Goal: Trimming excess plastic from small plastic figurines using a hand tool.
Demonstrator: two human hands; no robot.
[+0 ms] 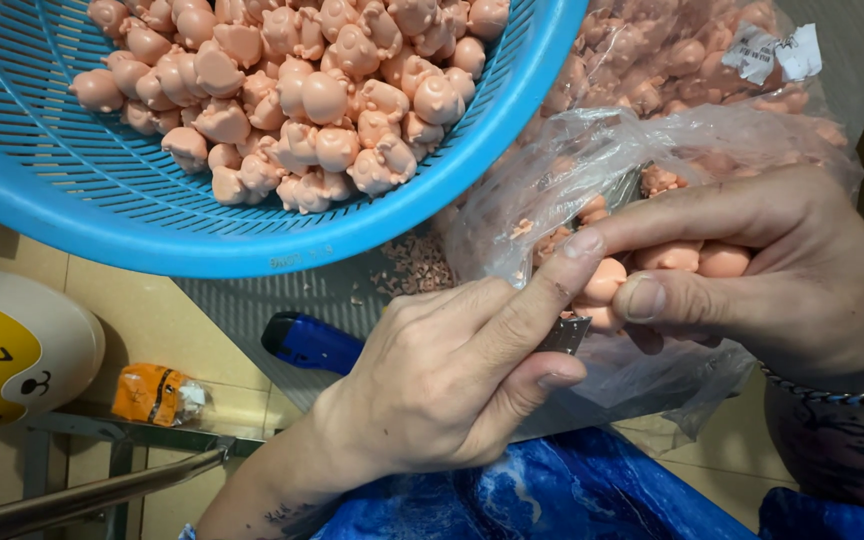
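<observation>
My left hand (442, 385) is closed around a small cutter; its blue handle (310, 343) sticks out to the left and its metal blade (562, 335) shows at the fingertips. The left forefinger reaches up to a small pink pig-shaped figurine (602, 285). My right hand (772, 265) pinches that figurine between thumb and forefinger, with two more pink figurines (697, 258) tucked in its palm. The blade sits just under the held figurine. A metal bracelet (832, 395) is on my right wrist.
A blue slotted plastic basket (82, 190) with several pink figurines (302, 95) fills the top left. A clear plastic bag (652, 130) of more figurines lies behind my hands. Pink trimmings (412, 265) are scattered below the basket. A white-and-yellow egg-shaped object (12, 345), an orange packet (157, 393) and a metal bar (82, 495) are at left; blue cloth (542, 495) below.
</observation>
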